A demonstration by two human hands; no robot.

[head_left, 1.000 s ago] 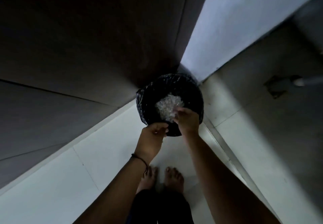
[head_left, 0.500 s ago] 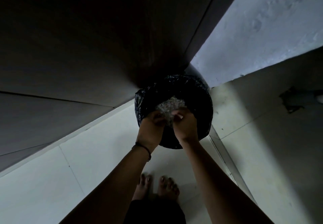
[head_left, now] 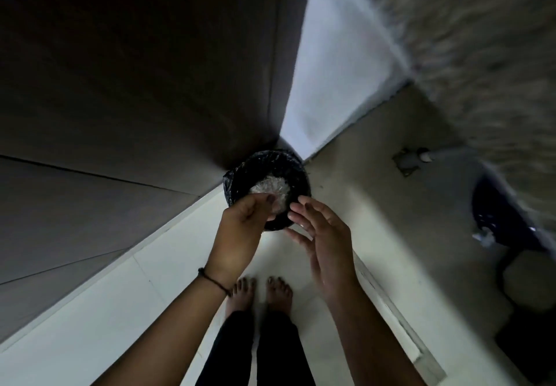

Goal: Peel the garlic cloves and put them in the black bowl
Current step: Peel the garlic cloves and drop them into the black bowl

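I stand over a small round bin lined with a black bag (head_left: 302,179), set on the floor in a corner. A whitish, crinkled heap (head_left: 272,184) lies inside it; I cannot tell whether it is garlic skin or plastic. My left hand (head_left: 240,229) hovers over the bin's near rim with its fingers curled in, and nothing shows in it. My right hand (head_left: 323,235) is just right of it, palm turned left, fingers straight and spread, holding nothing. No garlic cloves and no black bowl are in view.
Dark cabinet panels (head_left: 135,115) rise on the left and a pale wall (head_left: 331,84) stands behind the bin. My bare feet (head_left: 261,292) are on white floor tiles. A dark blue object (head_left: 505,220) and a pipe fitting (head_left: 412,160) lie to the right.
Both hands were together over the heap in the bin. They have since drawn back toward me and apart, and the right hand has spread open. The view tilted and swung.
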